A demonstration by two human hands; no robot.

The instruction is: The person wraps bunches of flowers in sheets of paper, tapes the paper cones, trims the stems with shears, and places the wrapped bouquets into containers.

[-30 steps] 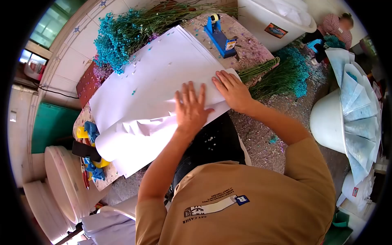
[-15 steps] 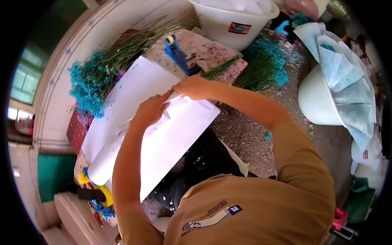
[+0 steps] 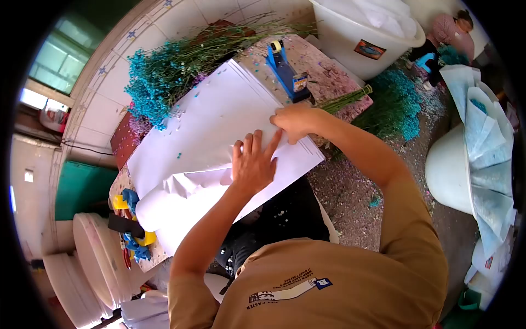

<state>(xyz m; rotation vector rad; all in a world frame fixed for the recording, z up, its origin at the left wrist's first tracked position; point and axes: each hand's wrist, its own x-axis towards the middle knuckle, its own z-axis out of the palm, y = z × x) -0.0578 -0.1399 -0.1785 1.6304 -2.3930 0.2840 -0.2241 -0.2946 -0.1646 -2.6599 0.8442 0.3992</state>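
Note:
A stack of large white paper sheets (image 3: pixel 203 120) lies slantwise on the low table, its near edge over my lap. The top sheet is partly folded over, with a wrinkled roll (image 3: pixel 159 205) at its left end. My left hand (image 3: pixel 253 163) lies on the sheet beside the fold, fingers spread. Close by at the right edge, my right hand (image 3: pixel 294 122) has its fingers curled on the paper's folded edge; its fingertips are partly hidden. Just beyond the right hand stands a blue tape dispenser (image 3: pixel 286 74).
Turquoise dried flowers (image 3: pixel 150 82) with long stems lie along the back left. Another turquoise bunch (image 3: pixel 397 104) lies on the littered floor at right. White tubs (image 3: pixel 446 164) stand at the right and back. A person (image 3: pixel 452 35) sits at the far right. Yellow tape (image 3: pixel 145 238) lies at the left corner.
My left hand has moved right along the paper and flattened, its fingers now spread. My right hand stays at the right edge. The view has shifted, showing more of the room at left.

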